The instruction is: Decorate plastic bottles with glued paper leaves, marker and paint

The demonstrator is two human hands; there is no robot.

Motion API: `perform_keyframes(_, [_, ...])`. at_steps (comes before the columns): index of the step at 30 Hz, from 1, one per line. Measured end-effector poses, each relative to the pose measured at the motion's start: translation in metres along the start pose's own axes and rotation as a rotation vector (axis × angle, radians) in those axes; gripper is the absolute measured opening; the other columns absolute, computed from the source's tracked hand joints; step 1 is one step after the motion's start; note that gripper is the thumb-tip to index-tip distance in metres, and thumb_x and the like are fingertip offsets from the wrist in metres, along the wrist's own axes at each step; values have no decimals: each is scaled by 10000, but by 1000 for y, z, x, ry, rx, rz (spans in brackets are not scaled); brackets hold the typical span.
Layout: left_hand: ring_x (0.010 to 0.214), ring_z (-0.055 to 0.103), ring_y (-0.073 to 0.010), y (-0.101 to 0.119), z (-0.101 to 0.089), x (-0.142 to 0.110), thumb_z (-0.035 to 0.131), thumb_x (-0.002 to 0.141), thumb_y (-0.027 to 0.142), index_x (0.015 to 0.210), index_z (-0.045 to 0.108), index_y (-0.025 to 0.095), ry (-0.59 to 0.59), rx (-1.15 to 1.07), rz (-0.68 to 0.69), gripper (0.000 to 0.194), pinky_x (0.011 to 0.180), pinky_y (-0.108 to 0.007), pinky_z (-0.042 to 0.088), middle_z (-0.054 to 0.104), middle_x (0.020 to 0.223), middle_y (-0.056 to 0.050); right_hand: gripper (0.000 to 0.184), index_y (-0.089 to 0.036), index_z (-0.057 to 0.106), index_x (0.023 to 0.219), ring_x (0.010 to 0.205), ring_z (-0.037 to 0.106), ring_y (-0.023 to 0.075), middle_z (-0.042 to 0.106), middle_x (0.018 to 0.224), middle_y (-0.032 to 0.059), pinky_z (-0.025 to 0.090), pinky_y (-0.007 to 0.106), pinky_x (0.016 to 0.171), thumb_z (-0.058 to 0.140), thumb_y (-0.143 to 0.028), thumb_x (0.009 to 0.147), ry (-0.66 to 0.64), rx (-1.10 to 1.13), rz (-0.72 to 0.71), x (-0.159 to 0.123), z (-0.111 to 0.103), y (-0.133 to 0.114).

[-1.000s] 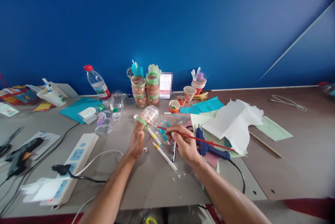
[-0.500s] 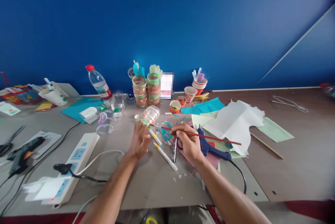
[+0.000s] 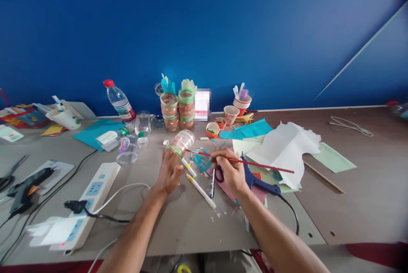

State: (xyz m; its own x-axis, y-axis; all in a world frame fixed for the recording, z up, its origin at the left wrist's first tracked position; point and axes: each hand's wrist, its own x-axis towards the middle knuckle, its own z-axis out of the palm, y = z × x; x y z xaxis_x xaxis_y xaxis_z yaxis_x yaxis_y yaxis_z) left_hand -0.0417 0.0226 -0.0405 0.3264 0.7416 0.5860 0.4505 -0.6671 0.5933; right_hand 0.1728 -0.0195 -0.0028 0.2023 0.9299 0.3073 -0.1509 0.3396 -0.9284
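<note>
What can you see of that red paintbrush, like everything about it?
The paintbrush is long and thin, with a smooth red handle, a pale, metal-looking collar and a small dark tip. The right hand grips it toward the tip end. It lies nearly level, its handle reaching right across the view of the blue glue gun. The tip is at the green-banded clear plastic cylinder; whether it touches, I can't tell.
</note>
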Motion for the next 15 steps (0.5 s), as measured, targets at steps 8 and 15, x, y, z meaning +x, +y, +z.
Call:
perform_keyframes(8, [1233, 556, -316, 3, 0, 1, 220, 969, 711, 1289, 674, 259, -30, 21, 26, 716, 1216, -601, 182, 683, 1210, -108, 154, -223, 736, 790, 530, 590, 133, 701, 710, 16, 513, 281, 520, 656, -350, 824, -28, 53, -16, 1, 3, 2])
perform_keyframes(15, [1254, 549, -322, 2, 1, 0, 215, 960, 726, 1203, 699, 238, -11, 24, -2, 728, 1208, -608, 193, 685, 1221, -121, 120, -218, 732, 735, 506, 569, 128, 683, 645, 10, 502, 267, 503, 652, -290, 789, 22, 43, 20, 1, 0, -1])
